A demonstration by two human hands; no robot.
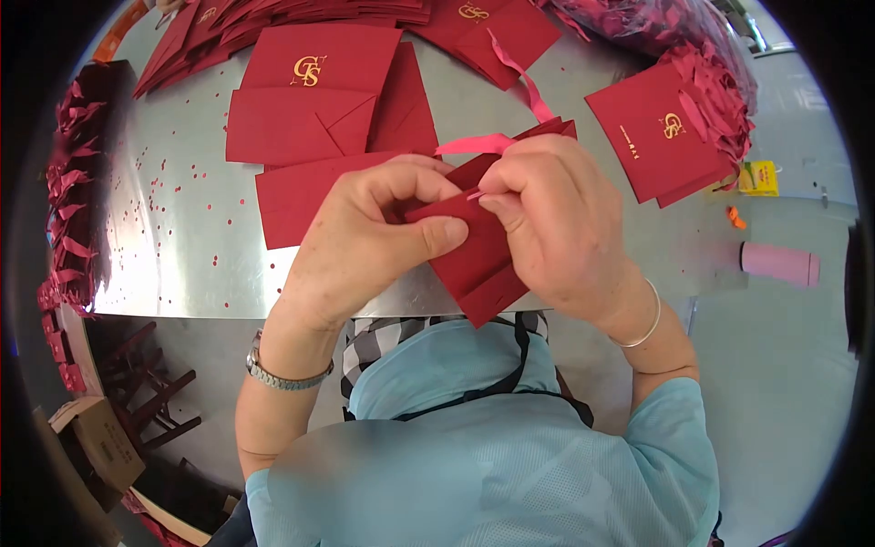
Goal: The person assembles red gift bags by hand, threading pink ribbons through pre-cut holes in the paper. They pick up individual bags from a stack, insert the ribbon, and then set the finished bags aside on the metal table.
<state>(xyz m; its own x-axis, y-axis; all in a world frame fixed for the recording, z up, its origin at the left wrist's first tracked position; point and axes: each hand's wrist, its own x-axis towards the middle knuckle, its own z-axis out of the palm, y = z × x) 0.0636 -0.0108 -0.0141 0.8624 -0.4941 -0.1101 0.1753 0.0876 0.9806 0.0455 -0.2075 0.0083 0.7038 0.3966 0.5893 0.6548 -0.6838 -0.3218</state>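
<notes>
A small dark-red paper bag [474, 246] is held up at the table's near edge, tilted. My left hand [365, 237] grips its rim, thumb on the outer face and fingers curled behind. At the rim, my right hand [561, 223] pinches a tiny pink end, apparently of ribbon, between thumb and forefinger. A bright pink ribbon [476, 144] sticks out behind the bag, and another stretch of pink ribbon [519, 77] trails over the table beyond. The exact path of the ribbon through the bag is hidden by my fingers.
Flat red bags with gold lettering [314, 59] lie ahead, and a stack [273, 20] spreads behind them. To the right are bags [649, 150] beside a ribbon bundle [715, 114], a yellow packet [758, 179] and a pink bottle [779, 263]. Ribboned bags line the left edge.
</notes>
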